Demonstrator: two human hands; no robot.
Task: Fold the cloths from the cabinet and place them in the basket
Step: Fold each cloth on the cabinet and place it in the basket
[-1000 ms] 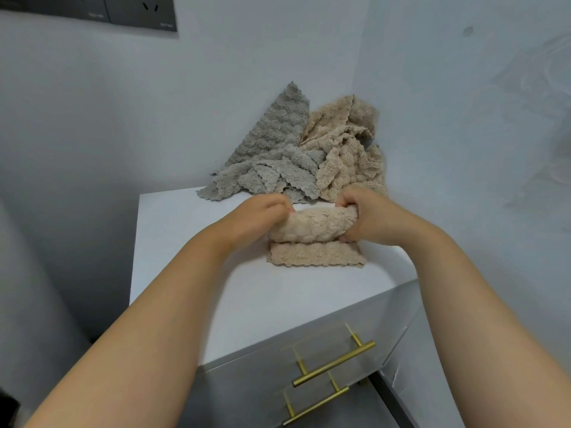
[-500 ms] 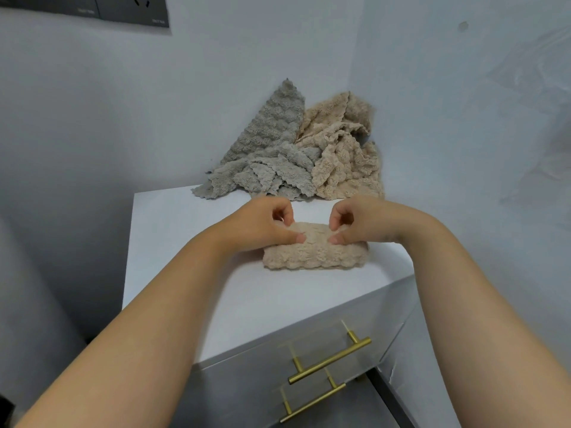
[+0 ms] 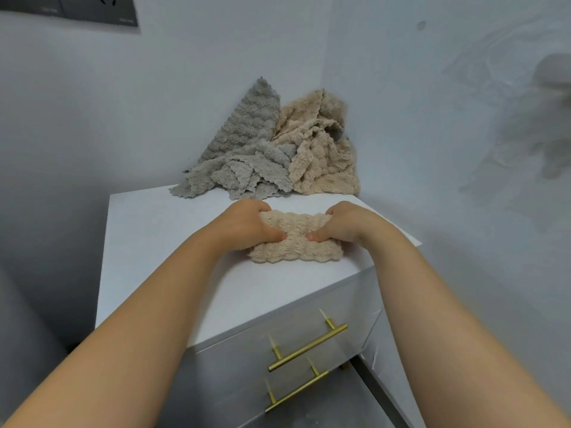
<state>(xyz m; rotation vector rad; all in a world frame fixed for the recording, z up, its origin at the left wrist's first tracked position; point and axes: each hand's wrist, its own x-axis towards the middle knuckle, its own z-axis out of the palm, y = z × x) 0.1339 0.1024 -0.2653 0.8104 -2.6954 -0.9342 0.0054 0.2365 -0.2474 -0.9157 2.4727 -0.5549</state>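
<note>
- since a moment ago, on the worktop (image 3: 148,273), the folded beige cloth (image 3: 296,247) has gained a raised far edge.
- it lies near the front: soft, light and floppy, we judge; best held at both ends.
- our left hand (image 3: 244,227) and right hand (image 3: 347,223) each pinch it, thumbs on top.

The folded beige cloth (image 3: 296,239) looked fluffy and bumpy, like the grey cloth (image 3: 244,156). The cabinet (image 3: 148,261) top was smooth, matt white; its handles (image 3: 307,347) were brassy metal.
</note>
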